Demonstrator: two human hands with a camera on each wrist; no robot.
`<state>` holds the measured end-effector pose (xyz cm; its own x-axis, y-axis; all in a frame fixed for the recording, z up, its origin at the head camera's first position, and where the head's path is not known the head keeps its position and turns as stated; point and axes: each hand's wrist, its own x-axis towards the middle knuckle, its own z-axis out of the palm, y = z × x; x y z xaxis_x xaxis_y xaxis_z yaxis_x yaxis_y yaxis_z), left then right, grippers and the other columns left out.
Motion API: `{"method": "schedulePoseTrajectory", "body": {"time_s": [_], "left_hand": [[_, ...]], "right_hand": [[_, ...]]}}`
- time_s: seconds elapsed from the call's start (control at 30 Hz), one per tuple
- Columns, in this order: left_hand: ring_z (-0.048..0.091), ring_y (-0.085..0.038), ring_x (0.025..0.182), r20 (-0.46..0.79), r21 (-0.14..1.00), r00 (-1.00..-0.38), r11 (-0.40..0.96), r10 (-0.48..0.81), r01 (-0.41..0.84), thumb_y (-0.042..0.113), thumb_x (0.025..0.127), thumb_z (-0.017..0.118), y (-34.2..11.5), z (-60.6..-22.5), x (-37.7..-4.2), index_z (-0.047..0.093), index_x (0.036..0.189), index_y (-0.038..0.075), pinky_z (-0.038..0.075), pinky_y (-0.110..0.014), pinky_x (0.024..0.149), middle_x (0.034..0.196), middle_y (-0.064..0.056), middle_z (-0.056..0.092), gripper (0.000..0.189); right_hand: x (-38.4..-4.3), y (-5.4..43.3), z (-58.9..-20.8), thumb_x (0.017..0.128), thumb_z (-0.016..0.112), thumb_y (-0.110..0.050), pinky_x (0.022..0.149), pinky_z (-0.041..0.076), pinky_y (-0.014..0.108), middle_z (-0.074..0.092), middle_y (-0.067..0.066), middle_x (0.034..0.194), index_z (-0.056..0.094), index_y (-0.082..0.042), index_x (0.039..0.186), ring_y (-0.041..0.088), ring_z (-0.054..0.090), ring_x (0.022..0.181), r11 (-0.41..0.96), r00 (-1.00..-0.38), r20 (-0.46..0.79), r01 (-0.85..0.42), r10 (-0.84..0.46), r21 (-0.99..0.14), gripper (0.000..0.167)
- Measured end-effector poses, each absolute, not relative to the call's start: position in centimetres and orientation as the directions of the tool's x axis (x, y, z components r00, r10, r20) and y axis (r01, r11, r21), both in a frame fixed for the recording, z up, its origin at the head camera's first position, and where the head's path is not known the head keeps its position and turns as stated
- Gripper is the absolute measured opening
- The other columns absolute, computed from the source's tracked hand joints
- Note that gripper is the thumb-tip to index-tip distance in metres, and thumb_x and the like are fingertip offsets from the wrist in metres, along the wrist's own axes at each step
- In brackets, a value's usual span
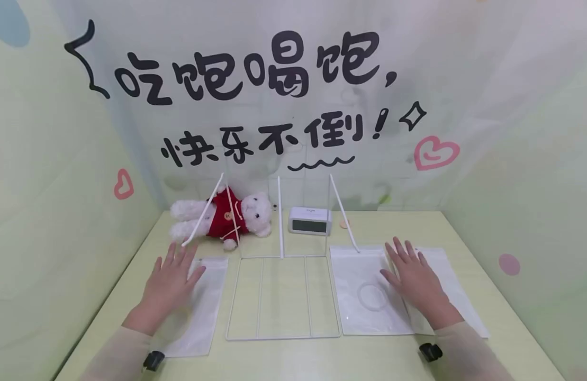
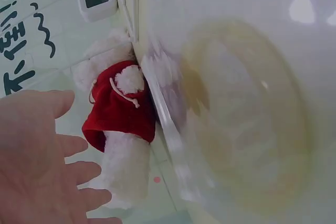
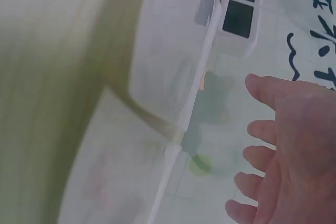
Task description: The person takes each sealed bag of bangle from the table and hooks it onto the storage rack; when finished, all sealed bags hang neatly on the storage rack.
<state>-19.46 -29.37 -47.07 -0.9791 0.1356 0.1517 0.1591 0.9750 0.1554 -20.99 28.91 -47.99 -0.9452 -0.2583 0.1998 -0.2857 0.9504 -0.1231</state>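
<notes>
My left hand [image 1: 166, 283] is held palm down with fingers spread above a clear zip bag [image 1: 205, 312] at the left. In the left wrist view that bag holds a yellowish ring-shaped item [image 2: 296, 129], blurred. On the other side, my right hand [image 1: 417, 283] has straight, parted fingers above two flat zip bags. A round ring outline shows in the inner bag [image 1: 350, 320]; the contents of the outer bag [image 1: 457, 301] cannot be made out. Between the hands stands a white wire frame [image 1: 283, 337], with a flat base and upright bars at its back. Neither hand holds anything.
Behind the frame, a white plush bear [image 1: 222, 214] in a red top lies on its side. A white digital clock [image 1: 309, 225] stands beside it. The pale table [image 1: 283, 365] is enclosed by printed cloth walls [image 1: 522, 201] at the back and sides.
</notes>
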Motion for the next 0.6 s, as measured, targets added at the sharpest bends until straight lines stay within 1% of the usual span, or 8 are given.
{"method": "schedulePoseTrajectory", "body": {"time_s": [0.03,0.1,0.13,0.2,0.27,0.33,0.47,0.6], "left_hand": [[0.019,-0.054,0.153,0.15,0.148,-0.978,0.974,0.148,0.17,0.047,0.107,0.047,-29.7,-47.2,-19.6,0.029,0.162,0.005,0.018,-0.077,0.118,0.162,-0.032,0.031,0.071],[0.029,-0.055,0.148,0.17,0.133,-0.969,0.97,0.18,0.203,0.038,0.106,0.053,-30.6,-47.4,-19.8,0.036,0.158,0.003,0.028,-0.076,0.115,0.16,-0.032,0.036,0.065],[0.036,-0.055,0.145,0.19,0.133,-0.961,0.965,0.199,0.226,0.033,0.105,0.057,-31.1,-47.5,-19.9,0.04,0.155,0.001,0.033,-0.075,0.113,0.158,-0.032,0.04,0.061],[0.047,-0.054,0.137,0.233,0.145,-0.946,0.954,0.226,0.264,0.023,0.102,0.063,-32.2,-47.6,-20.0,0.049,0.15,0.001,0.043,-0.071,0.106,0.152,-0.031,0.048,0.054],[0.055,-0.052,0.129,0.273,0.174,-0.931,0.939,0.243,0.296,0.015,0.099,0.067,-33.2,-47.6,-20.3,0.056,0.143,0.0,0.049,-0.068,0.101,0.145,-0.029,0.056,0.047],[0.057,-0.051,0.125,0.281,0.22,-0.927,0.923,0.25,0.315,0.01,0.098,0.068,-34.3,-47.7,-20.7,0.059,0.138,-0.002,0.049,-0.066,0.101,0.138,-0.028,0.061,0.042],[0.055,-0.052,0.124,0.233,0.315,-0.942,0.897,0.243,0.31,0.007,0.099,0.066,-36.0,-47.8,-21.6,0.062,0.133,-0.005,0.044,-0.066,0.105,0.133,-0.03,0.062,0.036],[0.054,-0.054,0.124,0.207,0.38,-0.949,0.874,0.237,0.302,0.005,0.097,0.067,-37.5,-47.9,-22.7,0.063,0.131,-0.006,0.042,-0.068,0.105,0.132,-0.032,0.062,0.035]], "right_hand": [[-20.7,28.4,-47.9,0.101,0.063,-0.041,0.119,0.032,0.067,0.032,0.025,0.165,0.041,-0.004,0.157,0.05,0.03,0.151,0.944,-0.934,0.222,-0.311,-0.281,-0.113,0.071],[-20.2,27.3,-47.8,0.096,0.071,-0.036,0.108,0.047,0.064,0.043,0.025,0.159,0.052,-0.005,0.15,0.05,0.048,0.139,0.922,-0.903,0.274,-0.372,-0.332,-0.109,0.065],[-19.9,26.7,-47.8,0.095,0.074,-0.034,0.102,0.053,0.061,0.048,0.024,0.156,0.056,-0.006,0.146,0.048,0.055,0.133,0.91,-0.886,0.295,-0.401,-0.357,-0.106,0.062],[-19.4,25.5,-47.8,0.091,0.079,-0.032,0.092,0.058,0.057,0.057,0.021,0.148,0.063,-0.008,0.138,0.045,0.064,0.122,0.88,-0.851,0.334,-0.462,-0.405,-0.111,0.056],[-18.8,24.4,-48.0,0.088,0.082,-0.03,0.09,0.06,0.053,0.063,0.017,0.141,0.068,-0.01,0.133,0.04,0.068,0.116,0.847,-0.821,0.354,-0.516,-0.448,-0.127,0.051],[-18.3,23.4,-48.3,0.086,0.083,-0.03,0.092,0.06,0.05,0.067,0.013,0.136,0.071,-0.012,0.128,0.035,0.068,0.116,0.818,-0.795,0.362,-0.56,-0.487,-0.13,0.047],[-17.5,21.9,-48.8,0.082,0.086,-0.03,0.095,0.059,0.046,0.07,0.008,0.13,0.074,-0.013,0.122,0.029,0.068,0.116,0.751,-0.739,0.361,-0.645,-0.568,-0.139,0.045],[-17.0,20.8,-49.1,0.079,0.087,-0.029,0.095,0.058,0.045,0.071,0.007,0.126,0.075,-0.012,0.118,0.027,0.068,0.115,0.674,-0.675,0.361,-0.723,-0.644,-0.149,0.044]]}}
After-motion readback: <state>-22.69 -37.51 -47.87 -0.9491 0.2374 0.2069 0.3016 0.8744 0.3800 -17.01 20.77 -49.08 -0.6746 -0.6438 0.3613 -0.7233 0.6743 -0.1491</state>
